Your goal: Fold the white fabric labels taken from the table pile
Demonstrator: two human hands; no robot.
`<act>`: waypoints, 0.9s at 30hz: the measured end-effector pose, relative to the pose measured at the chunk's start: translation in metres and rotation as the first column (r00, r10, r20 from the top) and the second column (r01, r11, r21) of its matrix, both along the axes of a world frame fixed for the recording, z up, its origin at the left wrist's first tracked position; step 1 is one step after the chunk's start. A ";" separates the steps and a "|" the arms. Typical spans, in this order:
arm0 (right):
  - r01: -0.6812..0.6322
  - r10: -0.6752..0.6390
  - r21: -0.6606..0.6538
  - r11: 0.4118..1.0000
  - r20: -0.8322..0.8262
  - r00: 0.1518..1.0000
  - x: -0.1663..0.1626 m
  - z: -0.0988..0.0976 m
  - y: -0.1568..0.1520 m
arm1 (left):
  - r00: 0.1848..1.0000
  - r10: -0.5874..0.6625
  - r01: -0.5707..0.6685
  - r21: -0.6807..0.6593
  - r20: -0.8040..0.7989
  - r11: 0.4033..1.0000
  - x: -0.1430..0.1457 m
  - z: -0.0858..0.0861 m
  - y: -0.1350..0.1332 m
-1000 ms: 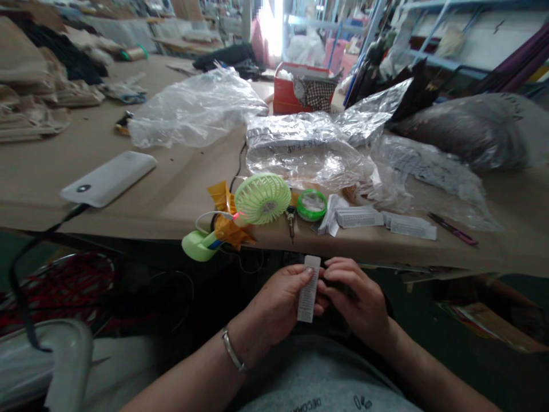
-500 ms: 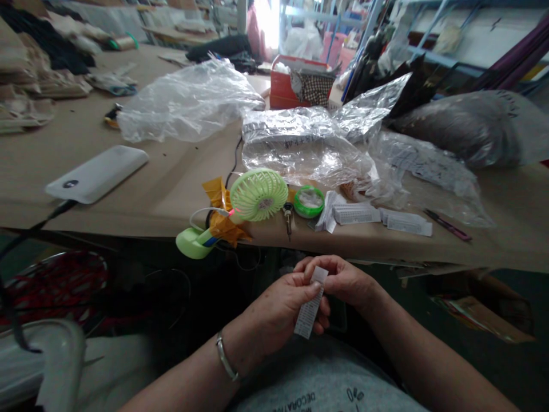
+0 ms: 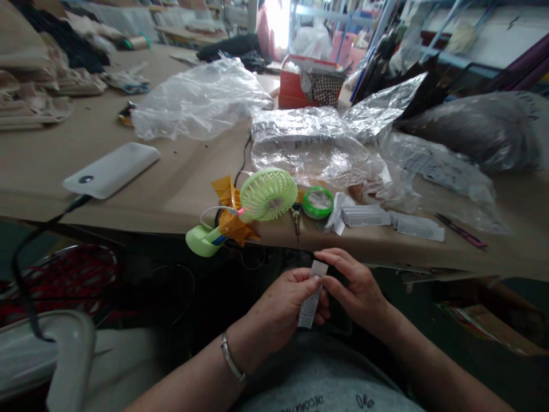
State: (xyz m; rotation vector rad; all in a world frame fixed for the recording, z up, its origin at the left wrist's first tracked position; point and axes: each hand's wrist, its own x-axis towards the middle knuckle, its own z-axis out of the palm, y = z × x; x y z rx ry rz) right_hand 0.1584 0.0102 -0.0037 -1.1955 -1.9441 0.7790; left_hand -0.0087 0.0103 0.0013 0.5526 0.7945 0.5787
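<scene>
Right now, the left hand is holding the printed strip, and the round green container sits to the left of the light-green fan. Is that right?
Not quite: in the head view, the round green container sits to the right of the light-green fan. The left hand is indeed holding the printed strip.

the right hand [image 3: 359, 290] has uncurled — straighter now, by the label's [image 3: 309, 309] top

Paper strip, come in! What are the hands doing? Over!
Left hand gripping printed paper strip. Right hand at its top end, grip unclear. Green fan ahead, apart from both hands.
</scene>
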 end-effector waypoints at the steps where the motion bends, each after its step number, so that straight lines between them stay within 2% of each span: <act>1: -0.009 0.009 0.014 1.000 0.022 1.000 -0.001 -0.001 0.000 | 1.000 0.000 -0.001 -0.007 -0.005 1.000 0.000 0.000 0.000; 7: 0.020 -0.020 -0.005 1.000 -0.008 1.000 -0.005 -0.006 0.001 | 1.000 0.012 -0.012 -0.010 -0.018 1.000 -0.003 0.002 -0.002; 10: 0.069 -0.088 -0.155 0.985 -0.118 0.989 -0.007 -0.006 0.002 | 0.999 0.031 -0.031 -0.012 -0.017 0.999 -0.005 0.002 -0.002; 13: 0.069 -0.172 -0.374 0.925 -0.250 0.953 -0.011 -0.006 0.005 | 0.997 0.062 -0.062 0.003 -0.053 0.998 -0.005 0.002 -0.002; 16: 0.033 -0.222 -0.489 0.872 -0.335 0.916 -0.017 -0.005 0.010 | 0.993 0.086 -0.084 0.036 -0.084 0.996 -0.006 0.001 -0.002; 23: 0.000 -0.253 -0.563 0.827 -0.372 0.893 -0.028 -0.003 0.021 | 0.969 0.137 -0.099 0.183 -0.204 0.978 -0.008 0.004 -0.001; 27: -0.001 -0.242 -0.549 0.836 -0.371 0.897 -0.033 0.001 0.027 | 0.930 0.241 -0.142 0.335 -0.276 0.932 -0.010 0.002 0.007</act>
